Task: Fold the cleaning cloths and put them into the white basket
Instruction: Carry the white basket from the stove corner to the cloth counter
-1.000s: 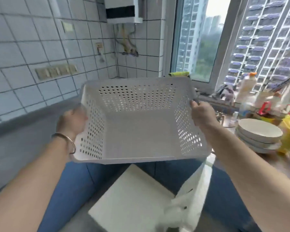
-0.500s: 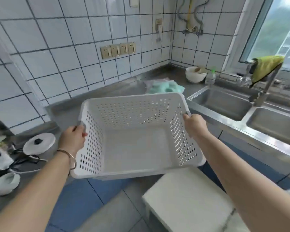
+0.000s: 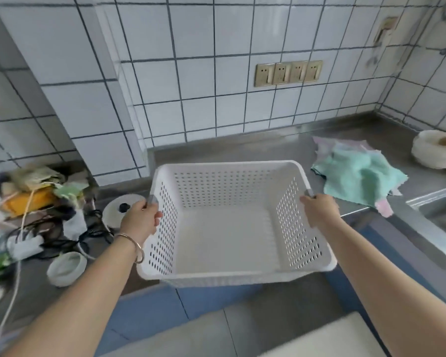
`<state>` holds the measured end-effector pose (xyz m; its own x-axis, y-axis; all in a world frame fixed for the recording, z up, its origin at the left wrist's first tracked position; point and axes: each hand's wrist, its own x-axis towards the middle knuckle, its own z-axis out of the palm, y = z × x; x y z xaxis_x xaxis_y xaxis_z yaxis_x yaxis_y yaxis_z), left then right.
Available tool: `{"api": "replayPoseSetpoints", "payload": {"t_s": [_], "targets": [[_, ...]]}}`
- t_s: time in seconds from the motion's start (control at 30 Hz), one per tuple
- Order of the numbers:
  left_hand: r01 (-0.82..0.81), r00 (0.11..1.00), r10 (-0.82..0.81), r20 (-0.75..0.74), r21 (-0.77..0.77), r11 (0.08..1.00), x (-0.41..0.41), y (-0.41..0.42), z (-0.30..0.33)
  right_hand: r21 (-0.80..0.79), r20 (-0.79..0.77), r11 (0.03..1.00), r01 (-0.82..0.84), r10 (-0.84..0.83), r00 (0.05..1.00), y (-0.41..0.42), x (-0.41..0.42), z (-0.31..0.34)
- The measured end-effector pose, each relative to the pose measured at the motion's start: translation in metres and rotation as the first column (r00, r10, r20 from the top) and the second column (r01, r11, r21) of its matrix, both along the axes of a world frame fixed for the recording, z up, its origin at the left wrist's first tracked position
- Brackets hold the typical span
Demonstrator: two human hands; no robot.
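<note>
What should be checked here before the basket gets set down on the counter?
1. Left hand grips the white perforated plastic basket at its rim: ok.
2. Right hand grips the opposite rim: ok.
3. Basket holds nothing: ok.
4. Steel counter behind the basket is bare: ok.
5. Crumpled pile of green and pink cleaning cloths lies clear of that spot: ok.
6. Cloths folded: not ok.

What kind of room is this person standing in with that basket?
Most likely a home kitchen. A steel counter runs along a white tiled wall, a sink edge shows at the right, and a row of wall sockets sits above the counter.
</note>
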<state>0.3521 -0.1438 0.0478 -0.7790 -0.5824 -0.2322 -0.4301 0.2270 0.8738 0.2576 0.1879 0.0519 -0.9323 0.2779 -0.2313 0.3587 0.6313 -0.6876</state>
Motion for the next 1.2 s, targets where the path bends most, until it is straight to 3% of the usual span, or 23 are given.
{"api": "replayPoseSetpoints", "payload": {"t_s": [0.2,0.4,0.67,0.97,1.2], "targets": [[-0.022,1.0,0.024,-0.017,0.121,0.992,-0.057,-0.053,-0.013,-0.159,-0.012,0.987,-0.011,0.009,1.0,-0.046,-0.085,-0.012],[0.026,0.998,-0.011,-0.06,0.241,0.97,-0.132,-0.098,-0.007,-0.217,0.02,0.976,0.007,-0.003,1.0,-0.081,-0.164,-0.026],[0.065,0.998,-0.064,-0.012,0.144,0.987,-0.223,-0.134,-0.008,-0.289,0.023,0.957,0.029,-0.023,0.999,-0.114,-0.248,-0.024],[-0.122,0.993,0.122,0.004,0.02,0.992,-0.302,-0.148,-0.035,-0.323,0.054,0.932,-0.161,0.188,0.981,-0.149,-0.364,-0.029],[-0.222,0.948,0.278,0.158,-0.3,0.928,-0.357,-0.17,-0.038,-0.405,0.121,0.88,-0.247,0.32,0.94,-0.184,-0.437,-0.032]]}}
